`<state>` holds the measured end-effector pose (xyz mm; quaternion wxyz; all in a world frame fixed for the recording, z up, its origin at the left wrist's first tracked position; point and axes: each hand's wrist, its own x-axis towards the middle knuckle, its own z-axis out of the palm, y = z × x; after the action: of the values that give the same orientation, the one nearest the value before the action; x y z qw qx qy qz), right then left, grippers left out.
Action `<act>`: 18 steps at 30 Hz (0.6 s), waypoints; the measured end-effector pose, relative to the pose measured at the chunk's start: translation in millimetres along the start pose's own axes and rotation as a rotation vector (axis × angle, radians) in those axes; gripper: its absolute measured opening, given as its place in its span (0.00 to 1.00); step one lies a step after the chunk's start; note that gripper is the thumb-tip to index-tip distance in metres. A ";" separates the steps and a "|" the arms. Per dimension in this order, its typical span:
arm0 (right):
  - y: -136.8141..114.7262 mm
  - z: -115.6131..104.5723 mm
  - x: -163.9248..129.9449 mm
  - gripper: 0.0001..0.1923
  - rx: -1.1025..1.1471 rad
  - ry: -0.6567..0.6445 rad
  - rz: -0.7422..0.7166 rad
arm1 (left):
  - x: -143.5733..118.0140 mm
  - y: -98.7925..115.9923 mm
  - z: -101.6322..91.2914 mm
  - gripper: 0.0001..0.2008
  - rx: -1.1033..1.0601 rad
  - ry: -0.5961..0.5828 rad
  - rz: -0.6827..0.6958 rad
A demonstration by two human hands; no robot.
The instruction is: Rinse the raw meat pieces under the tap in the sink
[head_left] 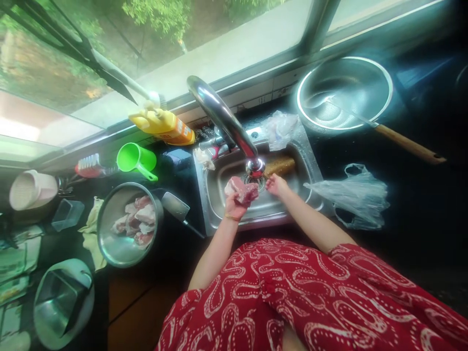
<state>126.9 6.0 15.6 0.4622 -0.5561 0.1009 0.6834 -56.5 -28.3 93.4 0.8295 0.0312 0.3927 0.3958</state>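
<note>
Left hand (234, 207) — half behind meat (242, 190)

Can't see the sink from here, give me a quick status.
Left hand grips raw meat piece over sink, under faucet. Right hand open, empty, beside it. Nothing in the way.

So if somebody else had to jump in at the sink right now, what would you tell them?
Left hand: holds a piece of raw meat over the sink, under the tap.
Right hand: empty, fingers loose, beside the tap's spout.
More meat pieces lie in the metal bowl on the counter, left of the sink.
Done: one piece is in hand at the tap.
Left: the pieces in the bowl.
</note>
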 end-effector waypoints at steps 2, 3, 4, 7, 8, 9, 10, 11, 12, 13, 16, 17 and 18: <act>16.1 -2.4 -21.2 0.19 -0.095 -0.109 0.126 | 2.9 -1.9 -0.3 0.30 -0.028 0.026 0.022; 25.3 -0.6 -31.8 0.22 -0.144 -0.212 0.190 | 5.4 -3.8 -0.9 0.29 -0.043 0.062 0.024; 34.1 3.5 -41.1 0.22 -0.175 -0.320 0.234 | 8.4 -6.2 -1.7 0.28 -0.054 0.111 0.017; 50.7 26.1 -56.0 0.12 -0.100 -0.474 0.202 | 17.0 -14.9 -4.6 0.26 -0.075 0.281 0.000; 51.9 34.8 -56.1 0.10 -0.048 -0.468 0.170 | 19.0 -17.5 -5.5 0.26 -0.078 0.326 0.010; 51.3 42.7 -54.2 0.08 0.002 -0.450 0.146 | 20.2 -19.5 -6.3 0.27 -0.078 0.356 0.028; 49.5 49.2 -50.8 0.07 0.052 -0.425 0.123 | 20.8 -20.9 -7.1 0.28 -0.076 0.373 0.050; 47.2 54.1 -46.4 0.06 0.098 -0.397 0.102 | 20.8 -21.5 -7.9 0.28 -0.069 0.378 0.069; 45.0 57.2 -41.2 0.05 0.139 -0.367 0.086 | 20.3 -21.4 -8.7 0.29 -0.059 0.378 0.078; 43.3 58.8 -35.6 0.04 0.168 -0.341 0.076 | 19.6 -20.8 -9.5 0.29 -0.050 0.377 0.079; 41.6 58.4 -16.6 0.06 0.177 -0.270 0.072 | 16.3 -17.3 -12.0 0.29 -0.031 0.414 0.068; 41.2 57.5 -9.7 0.08 0.164 -0.246 0.069 | 15.0 -16.0 -12.5 0.29 -0.012 0.417 0.067; 40.5 56.7 -2.5 0.10 0.154 -0.222 0.058 | 13.4 -14.9 -12.5 0.29 0.010 0.408 0.069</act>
<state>59.0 19.2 23.0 0.4919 -0.4366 0.1173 0.7441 -50.5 -32.7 70.9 0.7186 -0.0320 0.5531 0.4204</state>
